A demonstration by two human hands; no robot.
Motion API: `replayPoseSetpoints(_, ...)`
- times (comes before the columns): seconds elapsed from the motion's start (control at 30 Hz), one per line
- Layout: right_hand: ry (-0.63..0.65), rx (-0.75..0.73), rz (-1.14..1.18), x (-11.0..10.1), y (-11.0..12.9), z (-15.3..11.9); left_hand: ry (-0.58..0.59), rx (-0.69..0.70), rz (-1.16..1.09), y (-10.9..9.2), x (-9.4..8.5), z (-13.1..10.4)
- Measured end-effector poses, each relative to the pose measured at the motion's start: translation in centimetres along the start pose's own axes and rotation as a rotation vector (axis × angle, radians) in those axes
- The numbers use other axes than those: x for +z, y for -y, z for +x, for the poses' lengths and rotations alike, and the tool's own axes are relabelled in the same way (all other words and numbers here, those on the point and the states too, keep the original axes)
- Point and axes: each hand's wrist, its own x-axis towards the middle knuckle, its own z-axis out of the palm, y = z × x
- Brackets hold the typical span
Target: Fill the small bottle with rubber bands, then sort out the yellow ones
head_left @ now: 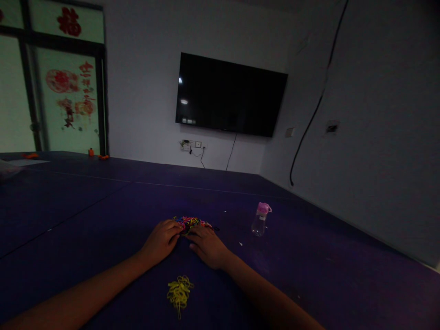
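Observation:
A pile of small multicoloured bands (192,222) lies on the dark purple table (113,215). At its left edge rests my left hand (163,238), fingers bent and pressed together against the bands; whether a band is pinched there is too small to tell. My right hand (208,247) touches the near right side of the pile, with its fingers spread and lying fairly flat. Nearer to me, between my forearms, sits a separate loose heap of yellow bands (179,292), which neither hand touches.
A clear bottle with a pink lid (263,208) stands right of my hands. Small white scraps (240,244) lie near it. Orange objects (91,152) are at the far left edge. Behind the table, a black television (230,96) hangs on the wall.

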Motion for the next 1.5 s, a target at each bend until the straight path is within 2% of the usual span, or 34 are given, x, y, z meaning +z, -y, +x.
replayPoseSetpoints(0.3, 0.007, 0.003, -0.001, 0.0, 0.1, 0.0, -0.016, 0.036, -0.026, 0.2, 0.1, -0.1)
replayPoseSetpoints(0.6, -0.018, -0.021, 0.026, -0.6, 0.5, 0.2, 0.100, 0.014, -0.147, 0.4, 0.5, -0.3)
replayPoseSetpoints(0.73, -0.039, -0.002, 0.031, -0.8, 0.7, 0.1, 0.114, -0.005, -0.206, 0.5, 0.6, -0.2)
replayPoseSetpoints(0.93, -0.050, -0.007, 0.047, -0.6, 0.6, 0.1, 0.084, -0.072, -0.208, 0.6, 0.5, -0.1)
replayPoseSetpoints(1.07, -0.063, -0.017, 0.067, -0.5, 0.5, 0.1, 0.066, -0.069, -0.208, 0.6, 0.4, -0.2)
replayPoseSetpoints(1.23, -0.066, -0.035, 0.059, -0.6, 0.6, 0.2, -0.027, -0.123, -0.198, 1.0, 0.6, -0.1)
replayPoseSetpoints(1.4, -0.080, -0.050, 0.038, -0.4, 0.4, 0.1, -0.079, -0.192, -0.105, 1.8, 0.8, -0.1)
replayPoseSetpoints(1.5, -0.109, -0.072, 0.016, -0.2, 0.3, 0.0, -0.093, -0.183, -0.021, 1.7, 0.6, 0.0)
